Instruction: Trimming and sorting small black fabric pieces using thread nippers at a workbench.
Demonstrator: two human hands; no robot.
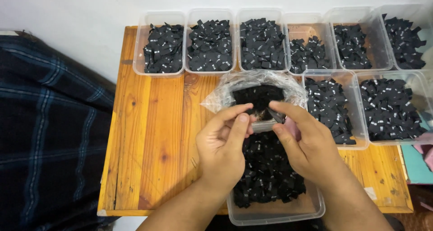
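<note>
My left hand [224, 143] and my right hand [303, 143] meet over a clear plastic tub [275, 213] full of small black fabric labels [268, 172] at the table's near edge. Between thumb and forefinger my right hand pinches one black label [276, 115]. The left hand's fingertips touch near it; whether they grip the same label I cannot tell. Just beyond the hands lies a clear plastic bag [252, 84] holding more black labels.
A wooden table [153, 136] carries a back row of several clear tubs [163, 48] of black labels, and two more tubs [388, 107] at the right. A dark plaid cloth [49, 132] lies to the left.
</note>
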